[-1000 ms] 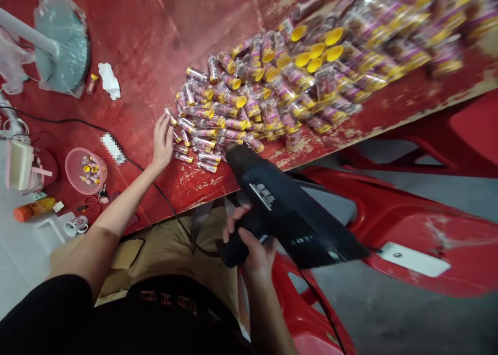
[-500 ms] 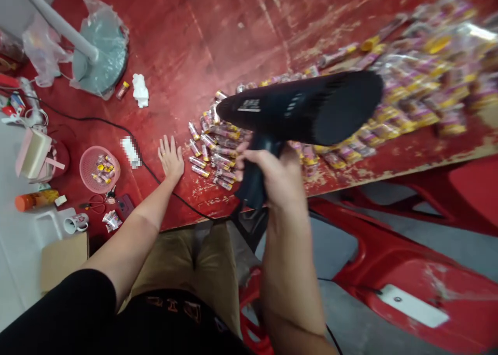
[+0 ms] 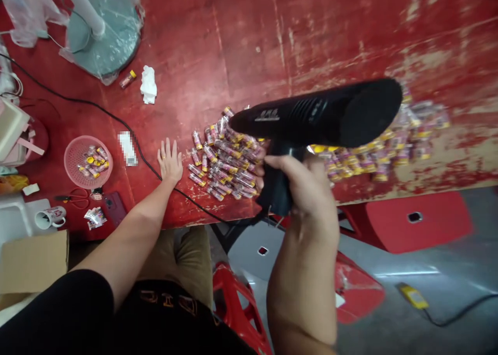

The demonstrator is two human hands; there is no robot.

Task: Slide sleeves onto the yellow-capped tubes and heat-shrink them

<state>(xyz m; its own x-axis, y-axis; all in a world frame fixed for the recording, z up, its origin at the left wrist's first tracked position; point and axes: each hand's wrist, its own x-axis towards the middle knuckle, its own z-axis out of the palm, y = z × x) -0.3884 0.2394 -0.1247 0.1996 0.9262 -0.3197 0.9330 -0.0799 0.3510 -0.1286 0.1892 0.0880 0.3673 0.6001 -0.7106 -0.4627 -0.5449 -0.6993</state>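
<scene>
Head view: right grip wrapped round a tapered black blower, its white lettering unreadable, above clear yellow-capped tubes on the scuffed red desk; left grip spread open beside them.

At the upper left of the worn red tabletop, a round teal base in clear plastic, with a pale pole rising from it, and near it a crumpled white tissue. Lower on the same side, red-handled scissors just beside a dark reddish phone, then a printed white mug and an open cardboard box. Past the near edge, a grey seat and a red seat, each with a small central hole; on the grey floor, a yellow device on a dark cable.
</scene>
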